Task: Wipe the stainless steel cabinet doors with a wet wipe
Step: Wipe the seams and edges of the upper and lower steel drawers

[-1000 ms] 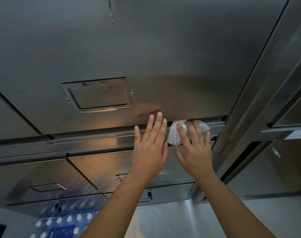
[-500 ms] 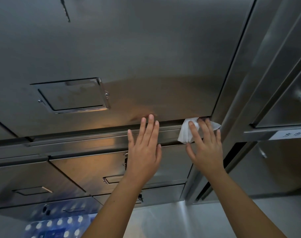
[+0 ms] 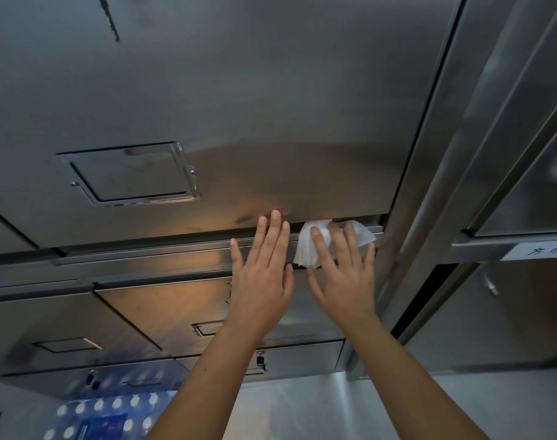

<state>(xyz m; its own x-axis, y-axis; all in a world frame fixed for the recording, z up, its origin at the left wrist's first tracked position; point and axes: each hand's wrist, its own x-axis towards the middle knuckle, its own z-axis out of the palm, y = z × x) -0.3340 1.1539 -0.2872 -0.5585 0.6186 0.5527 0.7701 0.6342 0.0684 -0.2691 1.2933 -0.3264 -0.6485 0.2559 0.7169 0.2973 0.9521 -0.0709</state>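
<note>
— at the bottom edge of the tall upper door [image 3: 239,106], what is the right hand [image 3: 344,281] doing?

— it lies flat, fingers straight and slightly apart, pressing the wet wipe [image 3: 305,246] against the narrow rail [image 3: 144,252] just under that door. the wipe is bunched, its far edge up at the seam and one corner poking out to the right of the fingers.

— why flat and not pinching?

— my guess: a flat hand spreads the pressure, so the damp cloth drags along the strip and into the gap without slipping loose.

— and the left hand [image 3: 261,281]?

— just left of the other, holding nothing. its fingers are straight, the tips reaching over the seam onto the door's lower edge. i judge it braces the body, since both arms are raised to reach this height.

— how far along is the job?

— partway, i think. the wipe sits near the right end of the rail, close to the vertical post [image 3: 429,185]. a dark smudge shows on the door by the left fingertips, and the lower doors [image 3: 163,306] are not being touched.

— anything to mind?

— the paper label [image 3: 543,250] on the right cabinet, which a wet cloth could spoil, and the small padlock [image 3: 259,360] hanging low, which could snag it.
</note>
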